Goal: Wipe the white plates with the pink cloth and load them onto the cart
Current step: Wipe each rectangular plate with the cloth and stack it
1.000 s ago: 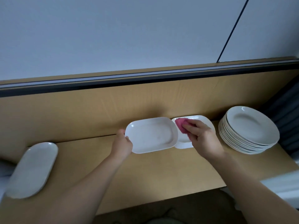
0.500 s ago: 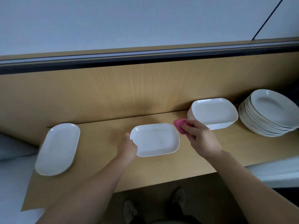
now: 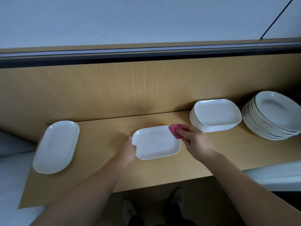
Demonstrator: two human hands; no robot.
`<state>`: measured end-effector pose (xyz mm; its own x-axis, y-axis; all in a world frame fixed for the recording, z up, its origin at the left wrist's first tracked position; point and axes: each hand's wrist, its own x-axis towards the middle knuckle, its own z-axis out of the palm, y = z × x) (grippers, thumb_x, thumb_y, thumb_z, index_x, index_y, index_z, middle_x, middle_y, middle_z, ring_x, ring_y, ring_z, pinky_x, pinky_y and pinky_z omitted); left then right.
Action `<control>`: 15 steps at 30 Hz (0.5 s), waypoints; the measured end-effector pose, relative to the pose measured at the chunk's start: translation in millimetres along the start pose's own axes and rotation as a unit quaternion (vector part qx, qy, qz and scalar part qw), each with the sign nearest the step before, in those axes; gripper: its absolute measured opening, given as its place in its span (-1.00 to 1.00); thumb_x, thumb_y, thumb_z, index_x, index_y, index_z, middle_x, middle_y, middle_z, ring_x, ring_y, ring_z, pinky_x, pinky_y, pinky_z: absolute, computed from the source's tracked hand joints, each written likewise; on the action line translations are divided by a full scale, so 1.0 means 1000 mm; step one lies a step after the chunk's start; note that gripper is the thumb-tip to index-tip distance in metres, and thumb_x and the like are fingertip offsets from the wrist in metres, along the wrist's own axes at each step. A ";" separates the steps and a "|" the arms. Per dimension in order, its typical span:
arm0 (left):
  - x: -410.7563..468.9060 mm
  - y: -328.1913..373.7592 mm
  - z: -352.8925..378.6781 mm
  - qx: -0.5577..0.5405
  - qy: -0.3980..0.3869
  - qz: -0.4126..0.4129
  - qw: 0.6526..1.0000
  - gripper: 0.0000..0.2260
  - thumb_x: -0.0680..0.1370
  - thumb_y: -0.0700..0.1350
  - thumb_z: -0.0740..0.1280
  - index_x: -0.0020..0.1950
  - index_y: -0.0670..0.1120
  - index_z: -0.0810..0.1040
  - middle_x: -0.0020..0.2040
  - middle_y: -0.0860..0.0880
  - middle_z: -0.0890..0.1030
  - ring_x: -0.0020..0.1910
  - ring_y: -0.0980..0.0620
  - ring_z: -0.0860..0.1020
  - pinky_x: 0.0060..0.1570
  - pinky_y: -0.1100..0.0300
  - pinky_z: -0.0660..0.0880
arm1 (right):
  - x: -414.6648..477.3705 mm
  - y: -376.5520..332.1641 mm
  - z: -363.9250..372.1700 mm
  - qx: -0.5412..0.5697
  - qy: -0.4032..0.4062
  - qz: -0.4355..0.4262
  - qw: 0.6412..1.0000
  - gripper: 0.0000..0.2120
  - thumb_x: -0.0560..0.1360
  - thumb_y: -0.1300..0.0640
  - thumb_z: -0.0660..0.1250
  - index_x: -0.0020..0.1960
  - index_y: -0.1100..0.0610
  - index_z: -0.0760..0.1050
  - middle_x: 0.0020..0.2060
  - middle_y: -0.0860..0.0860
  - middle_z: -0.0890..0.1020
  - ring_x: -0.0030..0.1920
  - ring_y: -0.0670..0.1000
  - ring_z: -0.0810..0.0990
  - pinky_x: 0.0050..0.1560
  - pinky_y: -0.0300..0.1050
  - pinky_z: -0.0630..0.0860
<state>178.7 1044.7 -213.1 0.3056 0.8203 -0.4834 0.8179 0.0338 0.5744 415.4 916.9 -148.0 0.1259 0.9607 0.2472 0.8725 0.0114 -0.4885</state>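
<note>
Head view: your left hand point(image 3: 126, 150) fingers gripping plate point(image 3: 156, 142) rim; right hand point(image 3: 197, 141) fingers pinching pink cloth point(image 3: 175, 130) at far corner.

A wooden counter point(image 3: 104, 173) runs across the view, pale yellow-brown with a fine grain. Behind it rises a back panel point(image 3: 130, 88) of the same wood, capped by a dark rail point(image 3: 146, 54) with a lighter strip along its top. Above the rail stands a plain grey-white wall point(image 3: 130, 18); a thin dark line point(image 3: 276, 17) slants across its upper right corner. Below the counter's near edge the floor point(image 3: 154, 199) is dim, and two light shoes point(image 3: 128, 209) point toward the counter, the right one point(image 3: 177, 194) slightly ahead. Pale white surfaces lie at the lower left point(image 3: 13, 185) and at the right point(image 3: 273, 175), beside the counter.
</note>
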 end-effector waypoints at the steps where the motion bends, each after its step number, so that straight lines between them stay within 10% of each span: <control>1: 0.000 -0.001 -0.002 0.018 -0.004 0.011 1.000 -0.85 0.55 -0.11 0.26 0.10 -0.09 0.44 -0.04 -0.06 0.58 -0.16 -0.09 0.62 -0.09 -0.04 0.59 | 0.003 0.001 0.003 -0.007 -0.009 -0.003 1.000 -0.66 0.37 0.49 0.39 0.03 0.16 0.65 0.11 0.03 0.62 0.04 0.12 0.62 -0.05 -0.07 0.58; 9: -0.005 -0.009 -0.015 0.228 -0.046 0.118 0.965 -0.05 0.28 0.29 0.46 0.53 0.01 0.09 0.36 0.06 0.32 0.36 0.01 0.31 0.23 0.12 0.37 | 0.036 0.010 0.058 -0.089 -0.095 0.007 0.991 -0.44 0.30 0.50 0.31 0.24 0.13 0.53 0.14 0.08 0.59 -0.01 0.23 0.58 -0.14 0.06 0.58; 15: -0.006 -0.010 -0.009 0.233 -0.046 0.135 0.962 0.00 0.35 0.28 0.45 0.58 -0.04 -0.03 0.46 0.04 0.23 0.43 0.02 0.23 0.33 0.20 0.23 | 0.030 -0.002 0.095 -0.215 -0.297 0.115 0.923 -0.40 0.54 0.12 0.20 0.54 0.06 0.10 0.51 0.07 0.16 0.50 0.11 0.13 0.44 -0.03 0.14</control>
<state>164.0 1045.1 -210.0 0.5614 0.7087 -0.4274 0.8262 -0.4506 0.3381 373.1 971.5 -219.0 0.1614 0.9082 -0.3862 0.9779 -0.1999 -0.0615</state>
